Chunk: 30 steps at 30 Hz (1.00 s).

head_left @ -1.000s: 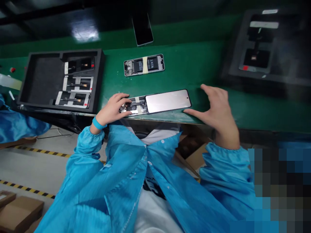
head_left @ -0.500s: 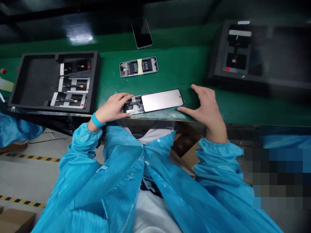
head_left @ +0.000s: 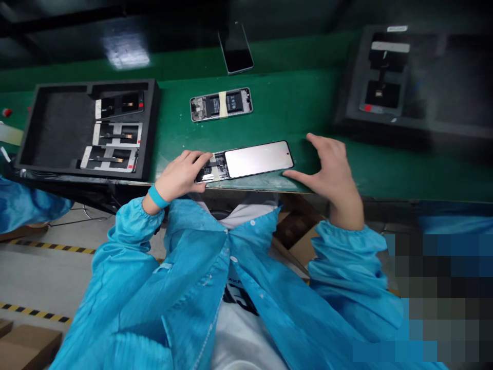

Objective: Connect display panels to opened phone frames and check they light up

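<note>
My left hand (head_left: 181, 174) grips the left end of an opened phone body (head_left: 216, 172), thumb along the near edge and fingers on the far edge. Inside that body are dark parts and a strip of pale tape. A phone screen (head_left: 259, 158) with a bright silvery face lies over its right part and reaches out to the right. Just past the screen's right end is my right hand (head_left: 330, 167), thumb and fingers spread wide, holding nothing. Behind lies a second opened phone body (head_left: 221, 105) with pale tape across its battery.
A black foam tray (head_left: 29, 133) at left holds several screen parts (head_left: 110, 158). Another dark tray (head_left: 346, 115) at right carries one such part (head_left: 385, 77). A dark phone (head_left: 236, 51) lies at the back of the green bench (head_left: 292, 103). Blue sleeves of other people show at both sides.
The view has shifted slightly. My left hand keeps its grip on the phone body, and my right hand stays spread beside the screen's right end.
</note>
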### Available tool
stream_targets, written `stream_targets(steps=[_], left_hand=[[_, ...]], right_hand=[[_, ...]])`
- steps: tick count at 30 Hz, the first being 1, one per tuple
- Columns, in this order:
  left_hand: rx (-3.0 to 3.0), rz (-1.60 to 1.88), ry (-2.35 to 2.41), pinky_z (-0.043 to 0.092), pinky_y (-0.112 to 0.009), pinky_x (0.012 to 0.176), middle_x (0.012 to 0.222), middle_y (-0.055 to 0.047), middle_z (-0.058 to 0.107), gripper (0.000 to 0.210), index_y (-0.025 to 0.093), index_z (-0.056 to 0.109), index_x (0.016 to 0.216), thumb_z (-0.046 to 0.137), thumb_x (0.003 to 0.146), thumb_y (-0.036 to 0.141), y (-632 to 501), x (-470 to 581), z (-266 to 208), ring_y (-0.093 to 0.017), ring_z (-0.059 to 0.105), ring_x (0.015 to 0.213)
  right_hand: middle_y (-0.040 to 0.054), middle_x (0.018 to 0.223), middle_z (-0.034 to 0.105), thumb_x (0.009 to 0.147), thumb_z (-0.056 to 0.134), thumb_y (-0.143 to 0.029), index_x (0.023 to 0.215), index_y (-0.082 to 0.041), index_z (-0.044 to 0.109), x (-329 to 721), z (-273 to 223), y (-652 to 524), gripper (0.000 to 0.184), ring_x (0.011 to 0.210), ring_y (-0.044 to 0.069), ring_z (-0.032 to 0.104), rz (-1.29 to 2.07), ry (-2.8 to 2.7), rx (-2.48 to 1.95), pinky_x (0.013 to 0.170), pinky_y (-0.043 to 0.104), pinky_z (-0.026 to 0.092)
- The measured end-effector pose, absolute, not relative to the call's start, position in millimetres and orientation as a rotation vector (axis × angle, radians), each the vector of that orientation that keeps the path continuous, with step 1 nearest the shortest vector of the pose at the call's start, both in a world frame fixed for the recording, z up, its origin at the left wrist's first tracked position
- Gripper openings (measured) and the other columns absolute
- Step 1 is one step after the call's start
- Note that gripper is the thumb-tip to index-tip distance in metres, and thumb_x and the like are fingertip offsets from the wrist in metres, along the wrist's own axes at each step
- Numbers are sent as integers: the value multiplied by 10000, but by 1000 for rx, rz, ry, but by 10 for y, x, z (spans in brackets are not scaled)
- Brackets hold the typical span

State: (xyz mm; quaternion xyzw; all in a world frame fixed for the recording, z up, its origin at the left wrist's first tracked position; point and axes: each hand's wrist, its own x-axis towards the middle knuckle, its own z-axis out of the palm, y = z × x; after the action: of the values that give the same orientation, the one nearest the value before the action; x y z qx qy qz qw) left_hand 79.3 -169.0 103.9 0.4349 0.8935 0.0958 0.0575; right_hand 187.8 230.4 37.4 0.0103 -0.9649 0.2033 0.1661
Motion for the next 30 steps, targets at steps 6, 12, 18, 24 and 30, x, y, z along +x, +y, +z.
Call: stream_targets(steps=[6, 12, 18, 24, 30], left_hand=[[1292, 283, 2738, 545, -529, 1169, 1507, -210, 634, 853, 110, 497, 1602, 817, 819, 217, -1667, 808, 1036, -403, 600, 1359], [1333, 375, 2706, 540, -550, 1158, 1545, -204, 598, 931, 179, 354, 1712, 796, 901, 292, -1731, 775, 957, -392, 609, 1367], [1355, 472, 2686, 512, -560, 1199, 1576, -221, 577, 751, 150, 518, 1562, 831, 937, 424, -1808, 750, 920, -402, 585, 1413], [1290, 651, 2610, 502, -536, 1177, 1418, -168, 651, 213, 187, 672, 1183, 662, 1056, 358, -1862, 570, 883, -335, 599, 1325], [1318, 641, 2461, 454, -501, 1179, 1381, -136, 647, 205, 183, 724, 906, 753, 991, 368, -1803, 186, 861, -321, 568, 1312]], right_hand=[[249, 1530, 609, 844, 491, -1023, 1624, -164, 515, 1879, 378, 2283, 1161, 1435, 415, 547, 577, -2749, 4, 1298, 591, 410], [240, 1536, 608, 843, 516, -1014, 1628, -181, 518, 1879, 402, 2271, 1145, 1442, 416, 541, 598, -2751, -9, 1292, 609, 416], [249, 1506, 631, 847, 463, -1031, 1608, -140, 543, 1879, 423, 2256, 1174, 1413, 401, 578, 549, -2734, 22, 1265, 567, 457], [240, 1508, 631, 839, 499, -1023, 1613, -143, 546, 1888, 373, 2301, 1173, 1407, 394, 583, 540, -2721, 32, 1248, 580, 477], [206, 1548, 635, 984, 610, -796, 1606, -202, 565, 1815, 401, 2157, 861, 1478, 380, 572, 551, -2695, 253, 1294, 595, 435]])
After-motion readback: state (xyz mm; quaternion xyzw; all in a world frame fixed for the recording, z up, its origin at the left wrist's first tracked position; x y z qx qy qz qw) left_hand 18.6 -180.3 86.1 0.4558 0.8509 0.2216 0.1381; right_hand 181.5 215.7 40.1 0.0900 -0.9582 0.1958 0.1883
